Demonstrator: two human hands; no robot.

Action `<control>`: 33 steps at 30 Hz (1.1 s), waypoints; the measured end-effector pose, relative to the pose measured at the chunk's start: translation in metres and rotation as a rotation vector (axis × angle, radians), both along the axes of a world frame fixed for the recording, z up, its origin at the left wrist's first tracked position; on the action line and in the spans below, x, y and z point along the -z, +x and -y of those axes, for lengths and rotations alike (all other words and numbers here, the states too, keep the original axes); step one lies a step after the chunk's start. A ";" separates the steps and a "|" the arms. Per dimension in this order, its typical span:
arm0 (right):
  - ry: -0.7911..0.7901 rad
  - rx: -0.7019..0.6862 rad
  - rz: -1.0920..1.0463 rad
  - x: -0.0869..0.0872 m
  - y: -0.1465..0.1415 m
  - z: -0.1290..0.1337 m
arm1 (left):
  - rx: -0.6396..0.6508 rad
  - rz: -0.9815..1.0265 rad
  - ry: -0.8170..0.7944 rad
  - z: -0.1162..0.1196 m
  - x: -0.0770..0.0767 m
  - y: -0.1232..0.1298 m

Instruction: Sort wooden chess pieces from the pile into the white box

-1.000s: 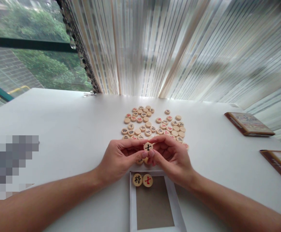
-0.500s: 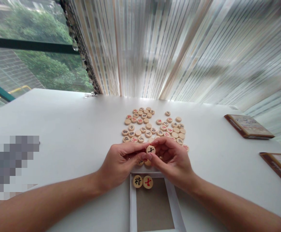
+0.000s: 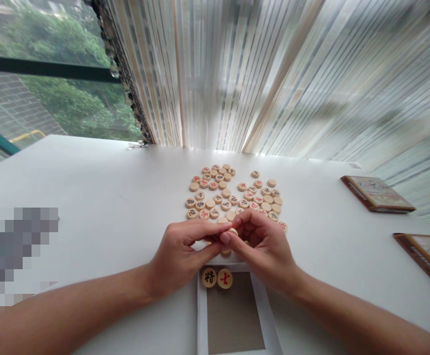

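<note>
A: What's new?
B: Wooden piece (image 3: 232, 231) tipped vs. a sec ago; can't read it now.
A: Hands?
B: L hand (image 3: 187, 244) & R hand (image 3: 262, 241) both pinching it, nr. tray's (image 3: 202, 320) far edge. Prob. mid-turn, so not set down yet.

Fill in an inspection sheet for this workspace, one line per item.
Surface: white table, no spills seen.
Job's things: open white tray with a black-marked piece and a red-marked piece side by side in its far left corner; loose pieces spread beyond it, some showing red or black marks, some blank.
Clutter: two flat boxes on the right, the nearer cut off by the frame; a pixelated patch on the left, contents unreadable.
Hands: left hand and right hand meet fingertip to fingertip around a held piece; its face can't be read.
Cables: nothing seen.
Surroundings: striped curtain behind; window at left, trees outside.
</note>
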State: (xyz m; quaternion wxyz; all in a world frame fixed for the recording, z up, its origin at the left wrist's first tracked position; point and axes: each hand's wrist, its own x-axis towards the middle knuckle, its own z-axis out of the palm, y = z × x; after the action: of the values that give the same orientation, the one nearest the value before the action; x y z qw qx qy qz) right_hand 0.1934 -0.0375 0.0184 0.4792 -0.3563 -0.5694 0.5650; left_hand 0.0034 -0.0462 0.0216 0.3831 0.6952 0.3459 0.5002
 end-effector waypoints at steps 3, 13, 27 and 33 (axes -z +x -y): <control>-0.029 -0.031 -0.010 -0.003 0.000 -0.001 | -0.009 0.015 0.010 0.001 0.001 0.000; -0.017 -0.096 -0.030 -0.008 0.004 -0.004 | 0.042 0.145 -0.127 -0.001 0.004 0.000; -0.161 -0.146 -0.140 -0.008 0.002 -0.006 | 0.025 0.110 -0.108 0.001 0.007 -0.001; -0.144 -0.159 -0.126 -0.008 0.003 -0.006 | 0.042 0.097 -0.031 0.000 0.005 -0.001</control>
State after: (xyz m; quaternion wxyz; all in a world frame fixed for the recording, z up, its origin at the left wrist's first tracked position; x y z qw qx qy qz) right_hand 0.1967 -0.0313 0.0267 0.4408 -0.3074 -0.5227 0.6618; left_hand 0.0020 -0.0461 0.0169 0.4205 0.6712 0.3199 0.5199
